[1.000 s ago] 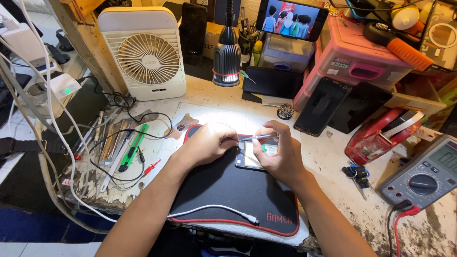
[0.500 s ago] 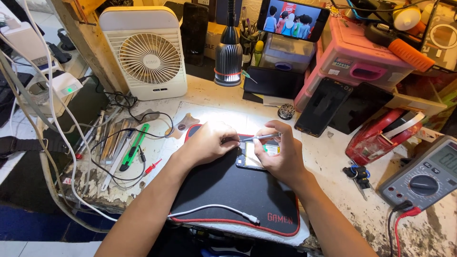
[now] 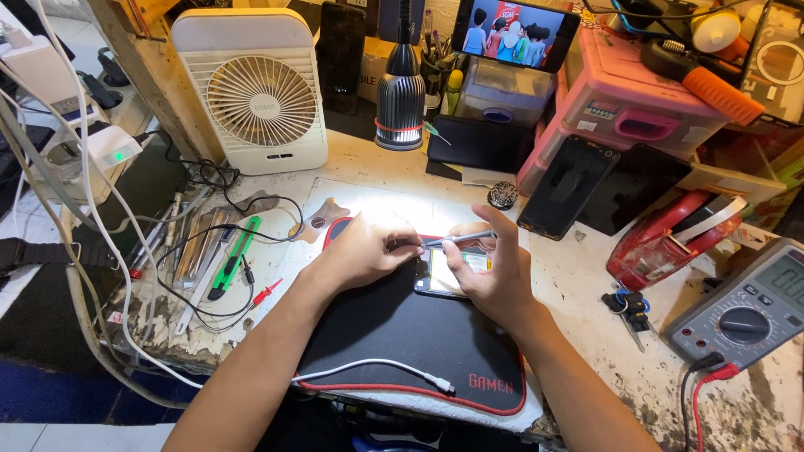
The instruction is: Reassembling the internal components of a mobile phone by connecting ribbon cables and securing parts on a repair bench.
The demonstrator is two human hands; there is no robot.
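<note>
An opened phone [image 3: 441, 276] lies on a black mat with red trim [image 3: 410, 335] under bright lamp light. My left hand [image 3: 368, 249] holds a thin metal tool [image 3: 459, 239] whose shaft runs to the right over the phone. My right hand [image 3: 490, 272] rests on the phone's right side, fingers curled around it, index finger raised over the tool's far end. Most of the phone is hidden by both hands.
A white desk fan [image 3: 255, 96] and a lamp [image 3: 400, 92] stand behind. Hand tools and a green cutter [image 3: 234, 255] lie left among black cables. Dark phones [image 3: 569, 186], a pink box [image 3: 624, 113], a multimeter [image 3: 754, 310] and a white cable [image 3: 377, 368] surround the mat.
Both hands stay on the phone with only slight shifts. The view has drifted a little.
</note>
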